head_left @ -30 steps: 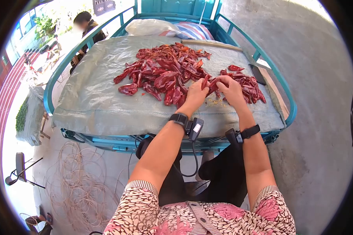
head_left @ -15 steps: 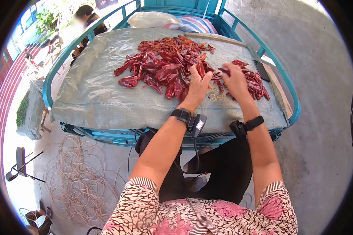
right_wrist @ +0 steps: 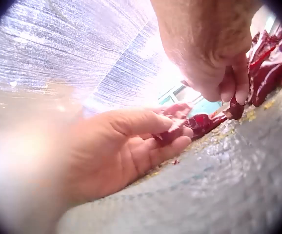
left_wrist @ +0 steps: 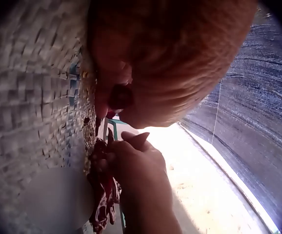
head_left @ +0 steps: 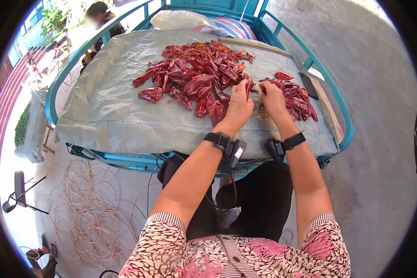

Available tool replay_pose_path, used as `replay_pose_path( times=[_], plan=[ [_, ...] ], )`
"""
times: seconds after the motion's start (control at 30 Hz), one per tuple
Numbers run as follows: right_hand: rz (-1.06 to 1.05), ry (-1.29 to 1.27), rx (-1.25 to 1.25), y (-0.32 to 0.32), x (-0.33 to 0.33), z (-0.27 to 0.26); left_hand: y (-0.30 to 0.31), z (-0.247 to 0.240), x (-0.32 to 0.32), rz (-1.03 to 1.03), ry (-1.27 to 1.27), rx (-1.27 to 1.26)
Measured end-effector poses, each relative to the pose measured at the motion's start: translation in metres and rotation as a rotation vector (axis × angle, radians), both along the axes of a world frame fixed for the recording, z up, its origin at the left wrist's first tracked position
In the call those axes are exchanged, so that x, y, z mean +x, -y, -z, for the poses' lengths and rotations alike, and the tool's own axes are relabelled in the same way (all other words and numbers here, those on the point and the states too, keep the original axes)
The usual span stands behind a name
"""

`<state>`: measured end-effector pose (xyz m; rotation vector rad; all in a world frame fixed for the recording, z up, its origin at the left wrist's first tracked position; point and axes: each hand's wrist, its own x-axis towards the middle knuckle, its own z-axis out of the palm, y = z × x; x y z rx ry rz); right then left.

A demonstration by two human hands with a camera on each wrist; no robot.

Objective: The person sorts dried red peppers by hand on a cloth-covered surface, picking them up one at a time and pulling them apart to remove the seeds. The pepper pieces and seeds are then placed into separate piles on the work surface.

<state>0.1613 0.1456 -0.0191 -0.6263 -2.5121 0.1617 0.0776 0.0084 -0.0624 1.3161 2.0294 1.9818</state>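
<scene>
Dried red chili peppers (head_left: 199, 83) lie in a large heap on the grey woven sheet (head_left: 120, 111). My left hand (head_left: 238, 106) is at the heap's right edge and pinches a dried chili pepper (right_wrist: 172, 124) between thumb and fingers. Just right of it, my right hand (head_left: 274, 101) points down beside a smaller chili pile (head_left: 299, 101), fingers bent. In the right wrist view its fingertips close on a dark red chili piece (right_wrist: 235, 109), low over the sheet. Yellow seeds (right_wrist: 251, 116) are scattered beneath the hands.
A phone (head_left: 308, 85) lies beyond the right pile, near a wooden strip (head_left: 264, 46). Blue rails (head_left: 331, 95) border the cart bed. Sacks (head_left: 183, 22) sit at the back. Another person (head_left: 97, 28) is beyond the left rail, and tangled cord (head_left: 88, 213) covers the floor.
The right hand parted from the left, went over to the right pile, then came back slightly left and lower with its fingers bent. The left hand has stayed near the heap's edge, gripping a chili.
</scene>
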Motion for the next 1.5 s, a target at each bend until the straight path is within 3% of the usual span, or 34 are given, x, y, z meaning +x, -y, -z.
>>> replay_pose_path(
  times=[0.1,0.2,0.3,0.47,0.63,0.83,0.97,1.03,1.1,1.23,1.3,1.4,1.5],
  plan=[
    [-0.012,-0.195,0.085,-0.015,0.004,-0.015,-0.003,0.006,0.001,0.057,-0.075,0.02],
    [0.206,-0.376,0.199,0.001,0.005,-0.046,-0.004,0.011,0.001,0.148,-0.179,0.01],
    [0.138,-0.158,0.04,0.002,-0.004,-0.053,-0.001,0.012,0.003,0.102,-0.34,0.063],
    [-0.038,0.089,-0.069,0.013,-0.032,-0.022,0.026,-0.018,0.009,-0.079,-0.312,-0.072],
    [-0.022,0.253,-0.117,0.012,-0.041,-0.009,0.04,-0.027,-0.007,-0.224,-0.237,-0.055],
    [-0.127,-0.094,-0.25,-0.005,-0.036,0.001,0.035,-0.026,-0.017,-0.065,-0.151,0.136],
    [0.024,-0.32,-0.412,0.026,-0.017,-0.031,0.034,-0.024,-0.016,-0.092,-0.175,0.146],
    [-0.003,-0.431,-0.475,0.032,-0.011,-0.032,0.036,-0.022,-0.015,-0.114,-0.158,0.103],
    [-0.064,-0.52,-0.449,0.033,-0.007,-0.026,0.034,-0.021,-0.013,-0.11,-0.037,0.178],
    [-0.227,-0.629,-0.688,0.053,0.001,-0.015,0.037,-0.025,-0.014,0.06,0.305,0.268],
    [-0.284,-0.701,-0.767,0.059,0.003,-0.009,0.036,-0.022,-0.016,0.044,0.258,0.296],
    [-0.098,-0.699,-0.599,0.056,0.007,-0.012,0.045,-0.026,-0.015,-0.03,0.152,0.304],
    [-0.006,-0.749,-0.585,0.053,0.009,-0.009,0.054,-0.038,-0.019,-0.096,-0.016,0.368]
  ],
)
